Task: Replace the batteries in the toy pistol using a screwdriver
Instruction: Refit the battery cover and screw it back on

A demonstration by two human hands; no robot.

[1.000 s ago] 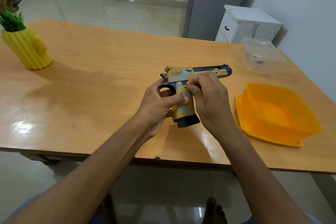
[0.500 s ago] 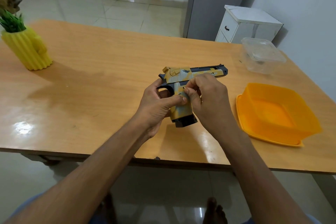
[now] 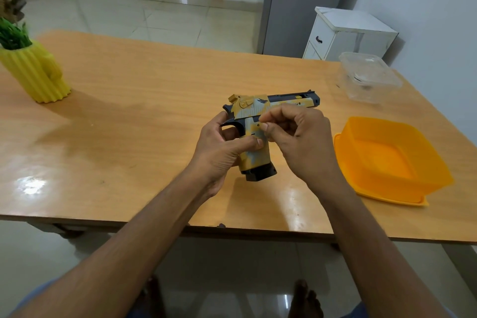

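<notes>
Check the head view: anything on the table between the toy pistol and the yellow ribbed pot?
Nothing: between the toy pistol and yellow ribbed pot, only bare table shows.

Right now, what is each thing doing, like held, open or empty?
Yellow and grey toy pistol: held above the table.
Left hand: grips the pistol's handle.
Right hand: fingers pinched at the handle.
Orange plastic tub: open, empty.
Clear plastic box: lidless.

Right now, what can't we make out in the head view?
- Yellow-and-grey toy pistol: right hand covers its middle, left hand the grip's left side.
- Right fingertips: anything pinched is too small to tell.
- Clear plastic container: contents blurred.
- Yellow ribbed vase: cut by left edge.
</notes>
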